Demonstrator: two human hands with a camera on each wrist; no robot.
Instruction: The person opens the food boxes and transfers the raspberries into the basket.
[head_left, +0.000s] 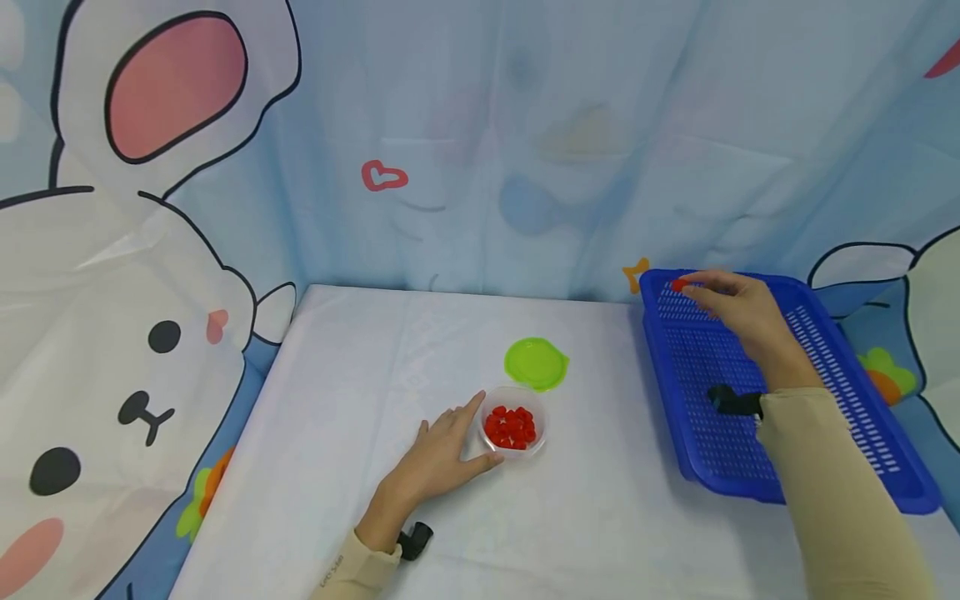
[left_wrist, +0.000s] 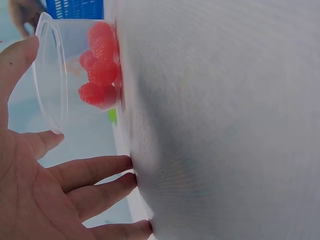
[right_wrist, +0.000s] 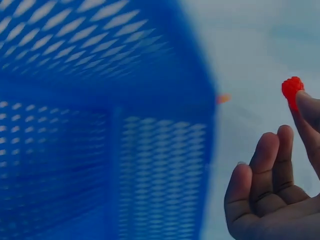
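A clear plastic cup (head_left: 545, 423) holding several red raspberries (head_left: 510, 427) stands upright on the white table. My left hand (head_left: 438, 457) is beside it, thumb and forefinger spread and touching its rim; in the left wrist view the other fingertips (left_wrist: 125, 162) rest on the cloth. Over the far end of the blue basket (head_left: 678, 433), my right hand (head_left: 738, 312) pinches one red raspberry (right_wrist: 292, 90) between thumb and forefinger. The remaining fingers of that hand are loosely bent. In the right wrist view, the part of the basket that shows holds no raspberry.
A green lid (head_left: 536, 363) lies flat just behind the cup. The basket has raised, perforated walls and takes up the table's right side. A printed curtain (head_left: 465, 233) hangs along the far table edge.
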